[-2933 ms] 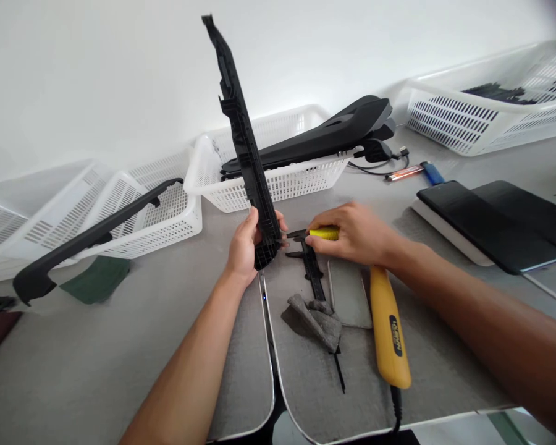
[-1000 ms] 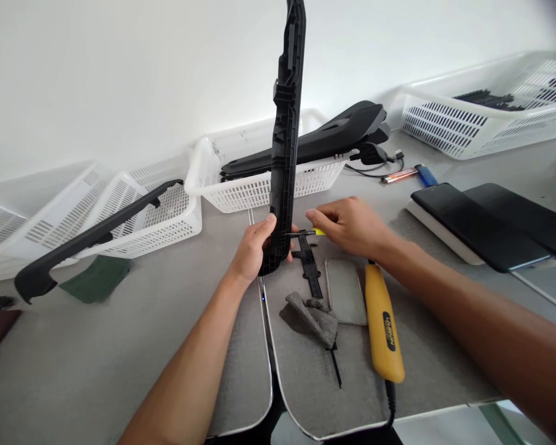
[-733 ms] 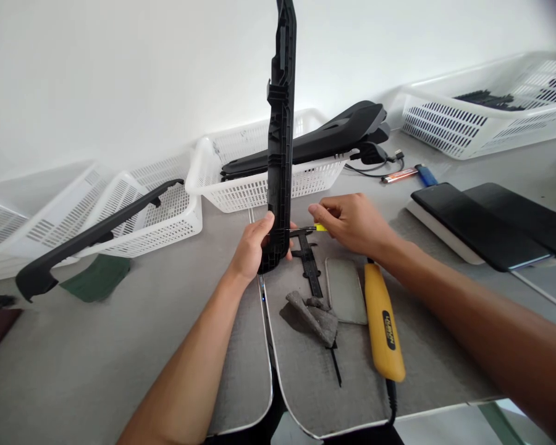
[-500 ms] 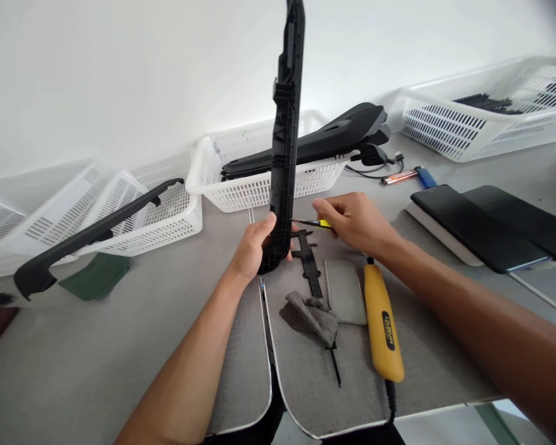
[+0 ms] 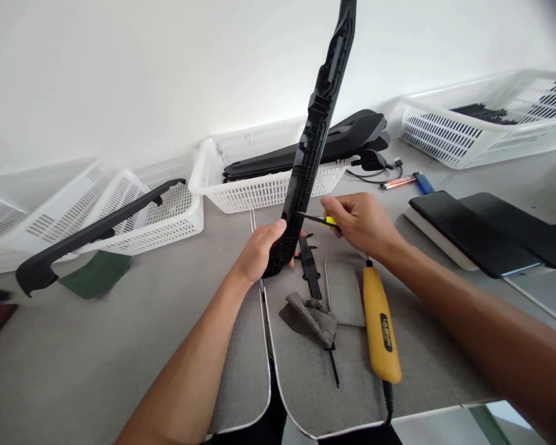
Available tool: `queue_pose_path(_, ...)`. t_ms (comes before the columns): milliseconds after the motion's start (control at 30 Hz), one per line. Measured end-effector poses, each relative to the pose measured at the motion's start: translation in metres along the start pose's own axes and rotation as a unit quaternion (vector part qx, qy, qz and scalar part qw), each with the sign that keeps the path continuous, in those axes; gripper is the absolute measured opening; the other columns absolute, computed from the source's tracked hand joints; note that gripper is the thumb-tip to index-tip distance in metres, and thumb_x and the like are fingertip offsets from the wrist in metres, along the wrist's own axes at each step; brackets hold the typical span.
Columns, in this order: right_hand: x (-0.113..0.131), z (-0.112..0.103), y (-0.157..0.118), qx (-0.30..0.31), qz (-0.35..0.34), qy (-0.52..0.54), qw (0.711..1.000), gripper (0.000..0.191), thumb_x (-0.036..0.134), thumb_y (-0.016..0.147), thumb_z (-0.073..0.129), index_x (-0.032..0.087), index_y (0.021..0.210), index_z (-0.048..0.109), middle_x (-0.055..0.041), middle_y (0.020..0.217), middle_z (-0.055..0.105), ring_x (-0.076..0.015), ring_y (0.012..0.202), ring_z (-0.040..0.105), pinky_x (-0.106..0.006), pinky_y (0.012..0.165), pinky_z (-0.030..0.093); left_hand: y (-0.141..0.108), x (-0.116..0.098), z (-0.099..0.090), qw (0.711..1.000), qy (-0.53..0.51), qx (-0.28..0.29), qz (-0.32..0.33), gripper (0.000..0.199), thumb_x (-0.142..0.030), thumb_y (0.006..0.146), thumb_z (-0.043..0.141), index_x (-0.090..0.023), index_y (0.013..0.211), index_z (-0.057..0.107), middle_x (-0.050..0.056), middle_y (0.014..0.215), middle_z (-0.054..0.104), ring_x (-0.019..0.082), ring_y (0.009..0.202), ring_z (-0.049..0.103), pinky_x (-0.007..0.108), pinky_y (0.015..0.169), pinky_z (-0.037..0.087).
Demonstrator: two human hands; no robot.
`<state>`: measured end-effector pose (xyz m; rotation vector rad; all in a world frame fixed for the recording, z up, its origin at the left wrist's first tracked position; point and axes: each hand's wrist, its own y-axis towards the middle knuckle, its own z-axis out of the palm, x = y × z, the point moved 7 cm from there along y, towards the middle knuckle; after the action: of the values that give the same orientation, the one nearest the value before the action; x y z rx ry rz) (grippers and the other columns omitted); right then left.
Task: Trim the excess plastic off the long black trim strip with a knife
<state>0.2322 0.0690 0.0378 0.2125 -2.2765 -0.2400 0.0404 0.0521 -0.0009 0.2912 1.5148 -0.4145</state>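
Note:
A long black plastic trim piece (image 5: pixel 315 117) stands on a slant, its ribbed inner side towards me. My left hand (image 5: pixel 263 248) is closed around its lower end, thumb on the near edge and fingers behind. In my right hand (image 5: pixel 365 217) is a slim tool with a yellow-and-black handle (image 5: pixel 332 222); its thin tip meets the ribbed side just above my left thumb. Whether the tip is a blade or a file I cannot tell. Beneath the hands lie a dark caliper (image 5: pixel 310 267), a crumpled grey cloth (image 5: pixel 312 318) and a yellow corded hand tool (image 5: pixel 380 327).
White baskets (image 5: pixel 241 199) line the wall, the middle one holding several black trim pieces (image 5: pixel 352 139). Another trim piece (image 5: pixel 99 225) rests across the left basket. On the right are a black phone (image 5: pixel 472 228), a lighter (image 5: pixel 397 182) and a cable. A seam divides the grey tables (image 5: pixel 189 296).
The trim piece has tipped to the right at its top, from nearly upright to a slant. Both hands have shifted slightly to the right, the tool tip staying at the piece.

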Motion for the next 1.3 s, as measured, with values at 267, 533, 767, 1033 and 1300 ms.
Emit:
queue_pose_path(267, -0.002, -0.002, 0.001, -0.008, -0.017, 0.005, 1.000, 0.061, 0.058, 0.104, 0.046, 0.021, 0.056, 0.050, 0.0007, 0.047, 0.052, -0.0130, 0.048, 0.045, -0.030, 0.053, 0.031, -0.002, -0.003, 0.003, 1.000, 0.027, 0.010, 0.001, 0.066, -0.077, 0.088, 0.066, -0.014, 0.097, 0.083, 0.005, 0.073, 0.072, 0.017, 0.057, 0.068, 0.028, 0.059, 0.049)
queue_pose_path(533, 0.010, -0.004, -0.005, -0.058, -0.085, 0.000, 0.995, 0.062, 0.062, 0.108, 0.038, 0.023, 0.061, 0.044, 0.0012, 0.054, 0.048, -0.0141, 0.053, 0.042, -0.031, 0.058, 0.029, -0.002, 0.000, 0.002, 1.000, 0.023, 0.013, -0.009, 0.065, -0.076, 0.088, 0.068, -0.014, 0.098, 0.081, 0.007, 0.077, 0.074, 0.017, 0.058, 0.068, 0.029, 0.060, 0.051)
queue_pose_path(767, 0.017, 0.000, -0.006, -0.057, -0.093, -0.015, 0.994, 0.052, 0.052, 0.106, 0.040, 0.024, 0.063, 0.037, 0.0035, 0.055, 0.039, -0.0131, 0.054, 0.034, -0.032, 0.059, 0.025, -0.003, -0.001, 0.002, 1.000, 0.020, 0.010, -0.008, 0.062, -0.073, 0.091, 0.066, -0.013, 0.097, 0.079, 0.008, 0.076, 0.075, 0.018, 0.059, 0.067, 0.030, 0.061, 0.051)
queue_pose_path(1033, 0.003, 0.003, 0.004, 0.005, -0.058, -0.041, 0.997, 0.057, 0.056, 0.105, 0.043, 0.023, 0.059, 0.040, 0.0021, 0.051, 0.045, -0.0133, 0.052, 0.038, -0.032, 0.058, 0.025, -0.004, -0.006, 0.002, 1.000, 0.009, 0.004, 0.015, 0.048, -0.067, 0.091, 0.071, -0.019, 0.096, 0.065, 0.003, 0.074, 0.074, 0.017, 0.056, 0.068, 0.028, 0.058, 0.051)
queue_pose_path(1300, -0.003, 0.007, 0.007, 0.040, -0.059, -0.031, 0.997, 0.071, 0.076, 0.105, 0.031, 0.022, 0.061, 0.048, -0.0018, 0.055, 0.058, -0.0148, 0.053, 0.045, -0.031, 0.059, 0.028, -0.005, -0.003, -0.004, 1.000, -0.024, -0.008, -0.003, 0.059, -0.067, 0.088, 0.075, -0.017, 0.118, 0.065, 0.006, 0.075, 0.080, 0.022, 0.062, 0.075, 0.031, 0.064, 0.058)
